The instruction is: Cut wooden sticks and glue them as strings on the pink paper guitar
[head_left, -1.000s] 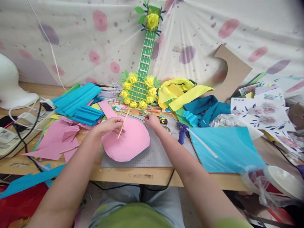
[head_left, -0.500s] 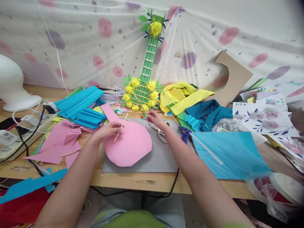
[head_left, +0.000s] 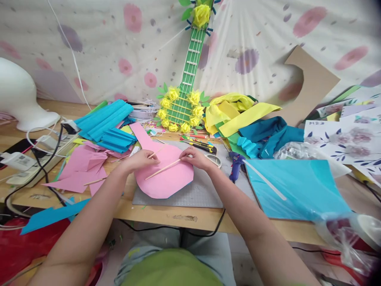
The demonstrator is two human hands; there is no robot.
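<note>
A pink guitar-shaped cutout [head_left: 171, 180] lies on the grey cutting mat [head_left: 205, 194], its neck pointing up and left. Over its left side, my left hand [head_left: 143, 159] pinches a thin wooden stick [head_left: 159, 150] that slants up to the right. My right hand [head_left: 195, 157], at the cutout's upper right edge, grips the end of another wooden stick [head_left: 162, 170]. This second stick slants down to the left across the pink body. Fingers partly cover both sticks. Behind the mat stands a green paper guitar [head_left: 190, 67] trimmed with yellow flowers.
Right of the mat are a purple glue gun [head_left: 236, 165] and a blue sheet [head_left: 297, 190]. A yellow-and-black cutter [head_left: 202, 146] and scissors [head_left: 214, 160] lie behind my right hand. Pink paper scraps [head_left: 80, 167], blue crepe paper [head_left: 104, 119] and a power strip [head_left: 38, 169] are at left.
My right hand has come down from near the green guitar, bringing its stick across the pink cutout. The stick in my left hand has tilted flatter. The whole view has shifted slightly.
</note>
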